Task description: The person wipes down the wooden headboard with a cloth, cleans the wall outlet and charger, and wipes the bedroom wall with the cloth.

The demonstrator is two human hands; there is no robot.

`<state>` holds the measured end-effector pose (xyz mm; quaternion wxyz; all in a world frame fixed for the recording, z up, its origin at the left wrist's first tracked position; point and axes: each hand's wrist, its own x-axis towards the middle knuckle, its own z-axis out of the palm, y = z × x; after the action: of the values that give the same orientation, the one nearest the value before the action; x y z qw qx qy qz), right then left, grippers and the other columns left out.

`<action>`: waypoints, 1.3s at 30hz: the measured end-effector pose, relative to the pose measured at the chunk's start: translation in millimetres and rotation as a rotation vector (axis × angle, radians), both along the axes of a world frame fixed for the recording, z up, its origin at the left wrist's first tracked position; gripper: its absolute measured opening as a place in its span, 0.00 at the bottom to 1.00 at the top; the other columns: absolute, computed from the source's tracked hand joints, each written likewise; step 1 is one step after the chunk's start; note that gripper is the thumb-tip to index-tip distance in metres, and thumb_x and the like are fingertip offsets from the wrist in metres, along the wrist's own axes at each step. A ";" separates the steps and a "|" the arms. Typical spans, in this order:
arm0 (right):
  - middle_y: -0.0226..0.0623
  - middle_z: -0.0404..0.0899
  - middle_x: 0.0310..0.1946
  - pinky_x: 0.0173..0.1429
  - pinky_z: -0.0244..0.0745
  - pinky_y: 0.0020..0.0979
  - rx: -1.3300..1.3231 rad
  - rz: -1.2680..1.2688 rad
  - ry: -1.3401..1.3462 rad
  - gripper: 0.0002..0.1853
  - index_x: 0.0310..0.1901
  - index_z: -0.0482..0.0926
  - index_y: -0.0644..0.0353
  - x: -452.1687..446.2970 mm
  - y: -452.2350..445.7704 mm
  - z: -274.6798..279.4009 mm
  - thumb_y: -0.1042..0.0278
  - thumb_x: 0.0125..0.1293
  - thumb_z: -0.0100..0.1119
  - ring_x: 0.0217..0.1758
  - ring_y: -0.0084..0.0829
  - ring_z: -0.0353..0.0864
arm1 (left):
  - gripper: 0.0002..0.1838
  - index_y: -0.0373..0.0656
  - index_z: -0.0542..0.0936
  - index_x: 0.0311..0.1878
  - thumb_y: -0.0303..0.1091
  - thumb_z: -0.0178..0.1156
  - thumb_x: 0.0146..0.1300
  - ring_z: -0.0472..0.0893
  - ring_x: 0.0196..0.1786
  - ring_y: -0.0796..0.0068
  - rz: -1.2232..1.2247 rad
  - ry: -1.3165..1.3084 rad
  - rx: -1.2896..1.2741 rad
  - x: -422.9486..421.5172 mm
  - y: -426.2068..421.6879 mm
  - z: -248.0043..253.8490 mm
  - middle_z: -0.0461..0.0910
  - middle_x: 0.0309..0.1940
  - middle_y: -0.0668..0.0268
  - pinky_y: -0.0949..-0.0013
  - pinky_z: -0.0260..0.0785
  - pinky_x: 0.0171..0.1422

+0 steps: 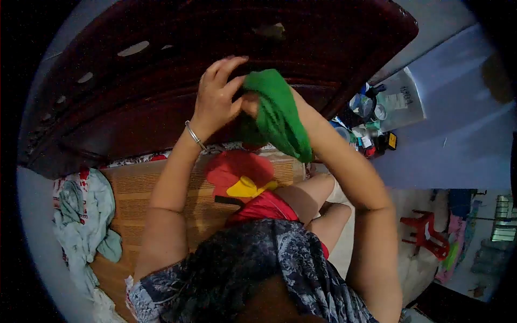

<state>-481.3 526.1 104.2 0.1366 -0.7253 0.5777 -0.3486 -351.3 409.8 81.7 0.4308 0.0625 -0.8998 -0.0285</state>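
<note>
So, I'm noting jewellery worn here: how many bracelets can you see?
1: a silver bracelet on the left wrist. The green cloth partly covers the right wrist, so another may be hidden there.

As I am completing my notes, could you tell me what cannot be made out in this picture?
Head view: most of the right hand, hidden by bunched green fabric.
Head view: markings on the pale, flat grey panel, too small to read.
Head view: identities of many small multicoloured items beside it, crowded and blurred.
</note>
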 end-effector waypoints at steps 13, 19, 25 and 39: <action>0.41 0.79 0.41 0.47 0.75 0.37 0.573 -0.259 0.252 0.17 0.45 0.79 0.59 -52.4 62.6 37.0 0.77 0.52 0.54 0.42 0.41 0.78 | 0.15 0.47 0.83 0.40 0.28 0.58 0.47 0.66 0.63 0.62 -0.001 0.042 0.026 -11.9 -11.7 -8.2 0.72 0.59 0.66 0.60 0.58 0.67; 0.43 0.77 0.43 0.50 0.73 0.39 -0.303 -0.512 0.445 0.19 0.45 0.78 0.60 -51.7 42.3 -12.4 0.81 0.47 0.54 0.47 0.44 0.76 | 0.09 0.44 0.83 0.35 0.32 0.61 0.49 0.68 0.59 0.62 0.014 0.063 -0.008 -10.8 -8.3 -2.3 0.73 0.56 0.67 0.61 0.62 0.63; 0.41 0.75 0.43 0.56 0.69 0.39 -0.561 -0.617 0.436 0.23 0.47 0.78 0.61 -35.4 17.6 -46.3 0.85 0.45 0.52 0.49 0.43 0.74 | 0.09 0.44 0.83 0.36 0.30 0.60 0.49 0.68 0.60 0.61 0.017 0.068 0.007 -13.3 -10.8 -5.7 0.73 0.57 0.67 0.60 0.61 0.64; 0.37 0.74 0.46 0.60 0.64 0.43 -0.646 -0.637 0.400 0.21 0.47 0.77 0.58 -44.5 7.8 -61.5 0.83 0.48 0.54 0.53 0.41 0.71 | 0.15 0.40 0.76 0.42 0.19 0.61 0.48 0.76 0.41 0.65 0.319 0.766 0.483 -43.6 43.1 -7.9 0.75 0.39 0.62 0.66 0.70 0.48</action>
<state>-525.7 534.0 42.7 -0.3221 -0.5704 0.6480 -0.3885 -394.8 452.9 73.7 0.7035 0.2832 -0.6232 -0.1913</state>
